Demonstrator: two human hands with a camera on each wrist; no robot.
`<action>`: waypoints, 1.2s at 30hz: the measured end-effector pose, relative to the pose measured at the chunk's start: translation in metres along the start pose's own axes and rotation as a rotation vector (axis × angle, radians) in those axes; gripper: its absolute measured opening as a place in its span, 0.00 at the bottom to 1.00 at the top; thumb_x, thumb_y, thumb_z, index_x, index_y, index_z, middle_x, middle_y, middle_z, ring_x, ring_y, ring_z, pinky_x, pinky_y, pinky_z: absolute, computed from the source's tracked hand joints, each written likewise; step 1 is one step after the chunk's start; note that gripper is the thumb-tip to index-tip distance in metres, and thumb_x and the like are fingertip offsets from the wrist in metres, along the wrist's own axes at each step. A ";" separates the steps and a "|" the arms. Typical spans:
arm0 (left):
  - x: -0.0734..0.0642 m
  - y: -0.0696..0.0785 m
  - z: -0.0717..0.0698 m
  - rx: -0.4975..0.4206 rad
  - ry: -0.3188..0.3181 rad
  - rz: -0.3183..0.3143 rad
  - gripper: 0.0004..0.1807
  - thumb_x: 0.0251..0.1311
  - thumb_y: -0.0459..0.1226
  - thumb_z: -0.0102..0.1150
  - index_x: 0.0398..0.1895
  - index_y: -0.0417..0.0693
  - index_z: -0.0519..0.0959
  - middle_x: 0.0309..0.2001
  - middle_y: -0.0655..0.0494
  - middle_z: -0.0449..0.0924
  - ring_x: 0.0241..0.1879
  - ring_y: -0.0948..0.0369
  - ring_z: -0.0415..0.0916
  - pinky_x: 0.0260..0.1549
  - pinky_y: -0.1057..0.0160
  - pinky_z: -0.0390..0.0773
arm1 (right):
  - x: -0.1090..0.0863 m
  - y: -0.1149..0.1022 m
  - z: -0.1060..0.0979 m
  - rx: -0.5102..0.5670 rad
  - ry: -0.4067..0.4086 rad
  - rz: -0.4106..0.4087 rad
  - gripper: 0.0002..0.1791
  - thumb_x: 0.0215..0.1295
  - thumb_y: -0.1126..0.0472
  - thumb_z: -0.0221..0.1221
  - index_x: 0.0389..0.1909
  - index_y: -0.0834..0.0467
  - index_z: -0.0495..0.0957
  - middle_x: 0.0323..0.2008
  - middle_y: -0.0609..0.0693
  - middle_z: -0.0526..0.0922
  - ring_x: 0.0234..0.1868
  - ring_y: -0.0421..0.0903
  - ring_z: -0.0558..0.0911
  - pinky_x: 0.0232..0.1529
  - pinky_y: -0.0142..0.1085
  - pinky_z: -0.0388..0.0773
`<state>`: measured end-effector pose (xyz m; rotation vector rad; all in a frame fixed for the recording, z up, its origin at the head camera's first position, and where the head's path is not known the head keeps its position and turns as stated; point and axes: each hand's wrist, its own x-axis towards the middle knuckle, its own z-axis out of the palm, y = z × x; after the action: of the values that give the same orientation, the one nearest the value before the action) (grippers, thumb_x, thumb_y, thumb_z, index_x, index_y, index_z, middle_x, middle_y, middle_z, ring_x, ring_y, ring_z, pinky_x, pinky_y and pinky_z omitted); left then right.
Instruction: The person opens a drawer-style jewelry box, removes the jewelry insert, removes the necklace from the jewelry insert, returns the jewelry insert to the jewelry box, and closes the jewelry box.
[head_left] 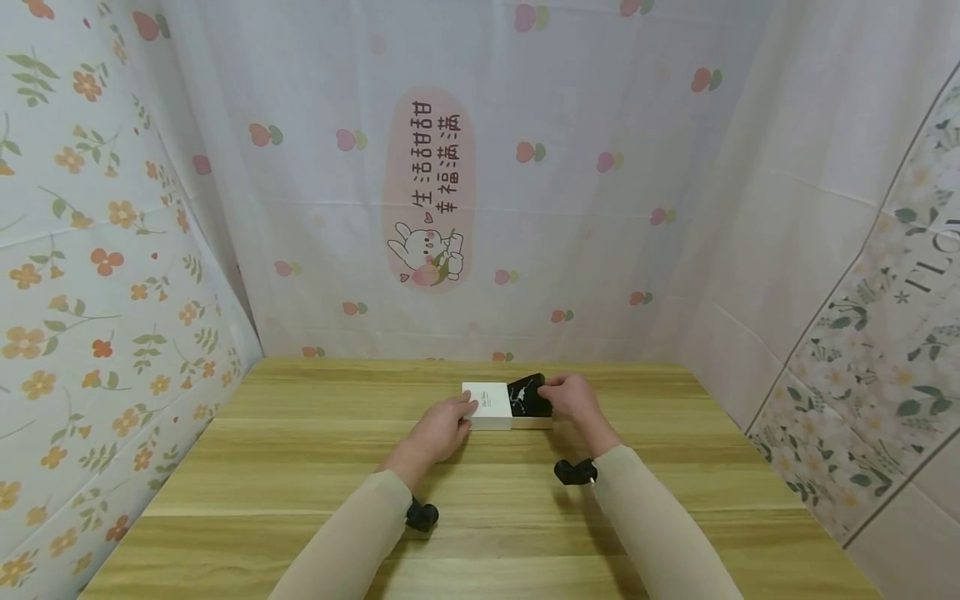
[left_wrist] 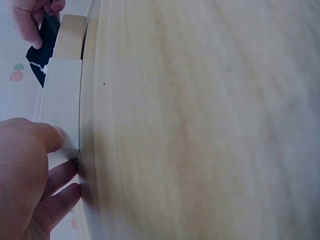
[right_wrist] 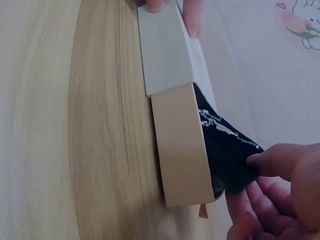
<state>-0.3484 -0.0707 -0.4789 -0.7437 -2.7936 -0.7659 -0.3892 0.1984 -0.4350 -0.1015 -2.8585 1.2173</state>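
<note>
A small white box sleeve (head_left: 491, 402) lies on the table with its tan drawer (head_left: 529, 423) slid partly out to the right. My left hand (head_left: 441, 427) grips the sleeve's left end, thumb on its near side (left_wrist: 62, 107). Out of the drawer, a black jewelry pad (head_left: 534, 403) is tilted up at its right end. A silver chain with small ornaments (right_wrist: 222, 128) lies across the pad. My right hand (head_left: 573, 402) pinches the pad's raised edge between thumb and fingers. A small tan tab (right_wrist: 203, 211) sticks out at the drawer's end.
The wood-grain table (head_left: 480, 533) extends around the box, its far edge close behind. Printed fabric curtains (head_left: 585, 208) stand at the back and both sides. A dark wrist-worn camera (head_left: 574, 472) sits at the right cuff, another wrist camera (head_left: 422, 516) at the left.
</note>
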 end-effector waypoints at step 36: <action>-0.002 0.001 -0.001 -0.016 -0.006 0.001 0.23 0.79 0.28 0.58 0.74 0.34 0.78 0.79 0.34 0.71 0.78 0.40 0.72 0.76 0.44 0.76 | -0.003 0.016 -0.010 0.468 0.075 -0.059 0.21 0.80 0.56 0.64 0.62 0.67 0.83 0.52 0.56 0.87 0.45 0.44 0.81 0.40 0.32 0.79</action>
<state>-0.3463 -0.0718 -0.4780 -0.7514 -2.7950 -0.7884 -0.3844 0.2164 -0.4396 -0.0467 -2.4173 1.7819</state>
